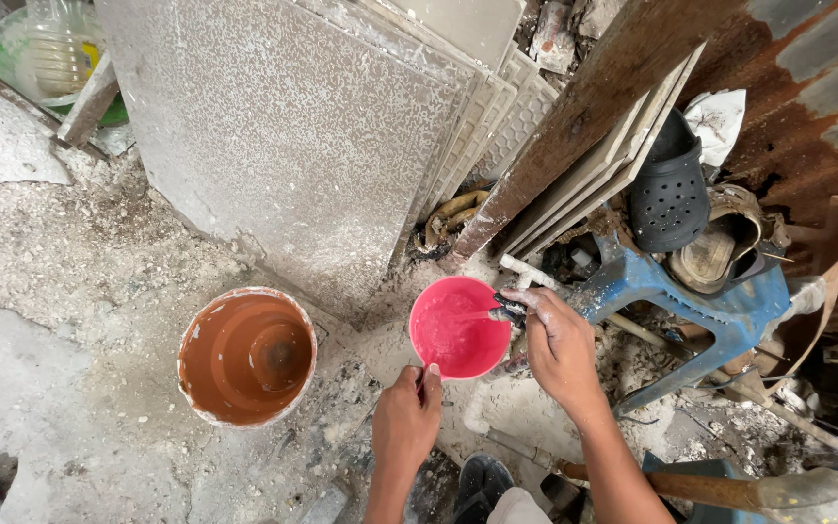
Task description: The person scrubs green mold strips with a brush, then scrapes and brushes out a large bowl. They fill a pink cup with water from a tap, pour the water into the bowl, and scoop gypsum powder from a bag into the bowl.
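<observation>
A pink plastic dipper (453, 328) is held low over the dusty ground, with water running into it. My left hand (407, 417) grips its handle at the near rim. My right hand (557, 342) is closed on a small tap (510, 311) at the dipper's right rim, at the end of a white pipe (528, 269). A thin stream falls from the tap into the pink dipper.
An orange bucket (246, 357) stands to the left on the rubble-strewn floor. Large grey tiles (293, 126) lean against the wall behind. To the right lie a tipped blue plastic stool (691, 301), a black clog (669, 189) and a rusty metal sheet (807, 87).
</observation>
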`<act>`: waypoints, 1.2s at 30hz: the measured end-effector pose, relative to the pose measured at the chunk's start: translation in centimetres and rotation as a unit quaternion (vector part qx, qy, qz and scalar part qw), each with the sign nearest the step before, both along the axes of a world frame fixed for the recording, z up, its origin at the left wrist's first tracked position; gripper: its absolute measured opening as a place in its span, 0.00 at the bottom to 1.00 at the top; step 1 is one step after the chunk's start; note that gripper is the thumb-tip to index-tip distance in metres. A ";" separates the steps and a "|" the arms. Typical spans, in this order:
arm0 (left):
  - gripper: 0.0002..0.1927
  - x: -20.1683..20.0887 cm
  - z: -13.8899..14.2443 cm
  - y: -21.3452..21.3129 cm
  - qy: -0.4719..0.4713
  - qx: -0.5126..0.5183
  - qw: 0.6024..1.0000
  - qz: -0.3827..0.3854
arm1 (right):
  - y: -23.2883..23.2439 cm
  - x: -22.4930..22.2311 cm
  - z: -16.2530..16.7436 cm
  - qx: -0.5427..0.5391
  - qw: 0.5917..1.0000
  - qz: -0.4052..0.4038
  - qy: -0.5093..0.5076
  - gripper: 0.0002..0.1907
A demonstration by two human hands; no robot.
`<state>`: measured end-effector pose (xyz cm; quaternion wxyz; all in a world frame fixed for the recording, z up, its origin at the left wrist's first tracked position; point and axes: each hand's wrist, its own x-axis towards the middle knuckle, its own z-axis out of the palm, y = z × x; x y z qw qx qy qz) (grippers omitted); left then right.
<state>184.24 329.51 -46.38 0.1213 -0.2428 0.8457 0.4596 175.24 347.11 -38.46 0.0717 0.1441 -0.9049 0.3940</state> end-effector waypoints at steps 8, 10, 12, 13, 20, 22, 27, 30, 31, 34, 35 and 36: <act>0.17 -0.3 -0.8 0.2 -0.047 0.018 0.999 -0.013 | 0.1 -0.1 -0.4 0.002 1.000 0.001 0.008 0.19; 0.18 -0.2 -0.9 0.2 -0.025 0.006 1.000 -0.014 | 0.2 -0.1 -0.4 0.002 1.000 0.008 0.019 0.19; 0.19 -0.1 -1.0 0.3 -0.005 -0.008 1.000 -0.013 | 0.2 -0.1 -0.4 0.002 1.000 0.011 0.024 0.19; 0.18 -0.1 -1.0 0.3 -0.011 -0.003 1.000 -0.016 | 0.2 -0.1 -0.4 0.003 1.000 0.010 0.023 0.19; 0.19 -0.3 -0.9 0.6 -0.002 -0.008 1.000 -0.017 | 0.1 -0.1 -0.2 0.002 1.000 0.003 0.006 0.21; 0.19 -0.3 -0.8 0.6 -0.002 -0.008 1.000 -0.014 | 0.0 -0.1 -0.1 0.004 1.000 0.013 0.026 0.21; 0.18 -0.3 -0.7 0.8 0.014 -0.004 1.000 -0.006 | 0.0 -0.1 0.1 0.013 1.000 0.007 0.021 0.21; 0.18 -0.3 -0.7 0.8 0.006 -0.006 1.000 -0.003 | 0.0 -0.1 0.2 0.017 1.000 -0.003 0.007 0.21; 0.18 -0.3 -0.8 0.8 0.006 -0.010 1.000 -0.004 | 0.0 -0.1 0.2 0.015 1.000 -0.002 0.008 0.21; 0.19 -0.3 -1.0 0.8 -0.011 -0.011 1.000 -0.013 | 0.0 -0.1 0.1 0.015 1.000 0.000 0.016 0.21; 0.18 -0.4 -1.1 0.8 -0.029 -0.004 0.999 -0.019 | -0.1 -0.1 0.1 0.016 1.000 0.000 0.020 0.21; 0.18 -0.5 -1.2 0.8 -0.046 0.002 0.999 -0.026 | -0.1 -0.1 0.1 0.014 1.000 -0.002 0.014 0.21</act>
